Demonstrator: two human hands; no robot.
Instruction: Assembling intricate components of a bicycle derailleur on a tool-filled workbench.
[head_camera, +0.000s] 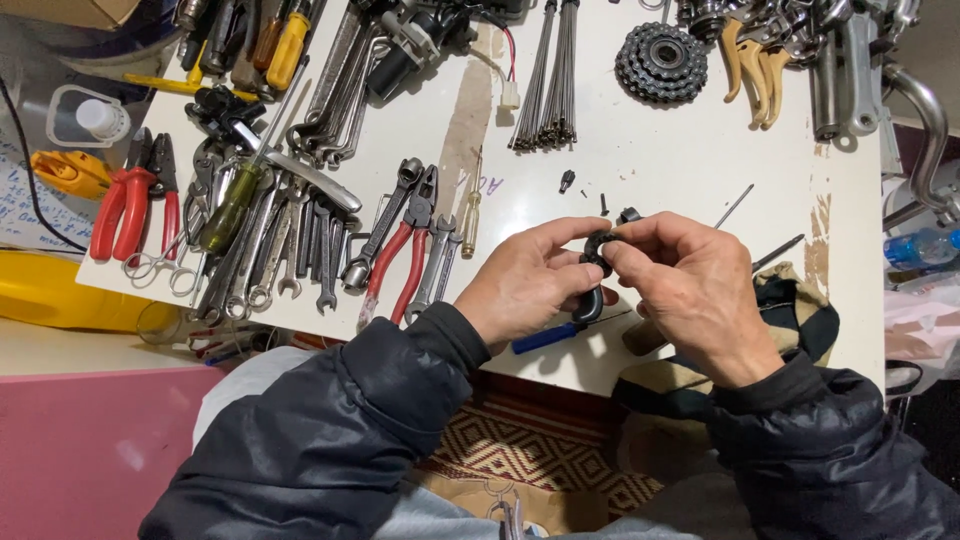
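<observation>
Black small part (598, 247) pinched between fingertips of both hands, just above white table (640, 160) edge. Left hand (525, 285) grips its lower side; right hand (690, 285) clamps top. Step, judged: fitting or turning piece by fingers. Next calls for steady twist, firm pinch. Blue-handled tool (545, 337) lies beneath; pliers (405, 250) and wrenches (300, 250) left.

Wrenches (300, 250) lie left of pliers (405, 250), sprocket (661, 62) behind on table (660, 170)

bare white tabletop (650, 150) open ahead, wrenches (290, 240) crowding left, spokes (548, 75) and sprocket cluster (660, 62) beyond
</observation>
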